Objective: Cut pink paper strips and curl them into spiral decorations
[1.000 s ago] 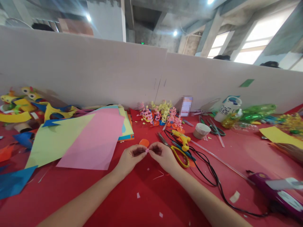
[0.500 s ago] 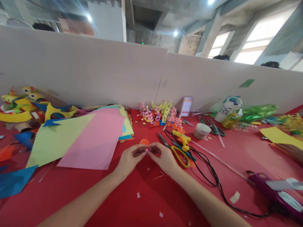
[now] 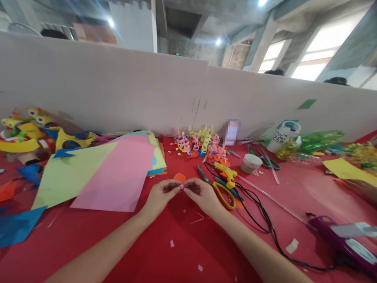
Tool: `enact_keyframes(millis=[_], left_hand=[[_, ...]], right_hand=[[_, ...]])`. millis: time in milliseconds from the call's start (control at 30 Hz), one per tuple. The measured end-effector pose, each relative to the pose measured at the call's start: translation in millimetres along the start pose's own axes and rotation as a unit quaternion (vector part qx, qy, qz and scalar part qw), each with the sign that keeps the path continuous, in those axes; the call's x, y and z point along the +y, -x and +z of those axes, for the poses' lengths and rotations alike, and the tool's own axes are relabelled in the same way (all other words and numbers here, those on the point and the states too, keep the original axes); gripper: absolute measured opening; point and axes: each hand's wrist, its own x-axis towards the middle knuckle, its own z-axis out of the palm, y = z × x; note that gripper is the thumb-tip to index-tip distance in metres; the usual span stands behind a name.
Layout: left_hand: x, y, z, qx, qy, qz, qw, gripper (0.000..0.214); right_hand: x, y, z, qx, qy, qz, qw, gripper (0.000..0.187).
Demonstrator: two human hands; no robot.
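Note:
A tiny pink paper piece (image 3: 182,187), perhaps a small folded star, is pinched between the fingertips of both hands. My left hand (image 3: 161,194) grips it from the left, thumb against forefinger. From the right, my right hand (image 3: 203,195) pinches the same piece. Just behind the fingertips lies an orange paper disc (image 3: 179,177), partly covered. Scissors with yellow handles (image 3: 225,195) lie close beside my right hand, and a yellow glue gun (image 3: 226,172) rests behind them.
Pink paper (image 3: 118,173) and pale green sheets lie at left. Curly paper decorations (image 3: 203,142) stand at the back, a paper cup (image 3: 251,163) right of them. A black cord (image 3: 265,218) runs towards a purple tool (image 3: 344,239). Another person's hand (image 3: 361,188) is at far right.
Both hands stay almost in place. The pink piece has turned or shifted slightly left between the fingertips, and a bit more of it shows.

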Motion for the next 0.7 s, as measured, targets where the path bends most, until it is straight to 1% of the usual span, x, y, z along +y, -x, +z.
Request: enact_keyframes(millis=[133, 233, 367, 500, 633, 700], left_hand=[[-1.0, 0.1, -0.7, -0.015, 0.002, 0.008, 1.0, 0.017], [-1.7, 0.3, -1.2, -0.025, -0.014, 0.017, 0.999, 0.013], [-1.5, 1.2, -1.0, -0.036, 0.0, 0.012, 0.999, 0.013], [-0.1, 1.8, -0.8, -0.028, 0.005, 0.009, 1.0, 0.016], [-0.1, 0.2, -1.3, -0.012, -0.031, 0.035, 0.999, 0.014], [-0.8, -0.8, -1.3, -0.008, -0.032, 0.047, 0.998, 0.014]], right_hand=[[1.6, -0.6, 0.2, 0.007, 0.007, 0.004, 1.0, 0.01], [0.9, -0.9, -0.6, 0.014, 0.032, -0.009, 0.999, 0.008], [-1.0, -1.0, -2.2, 0.024, 0.054, -0.025, 0.998, 0.009], [-1.8, -0.4, -2.3, 0.016, 0.046, -0.025, 0.998, 0.012], [-3.2, 0.6, -1.0, 0.008, 0.022, -0.028, 0.999, 0.021], [-4.3, 1.0, -0.6, -0.003, 0.004, -0.029, 1.0, 0.023]])
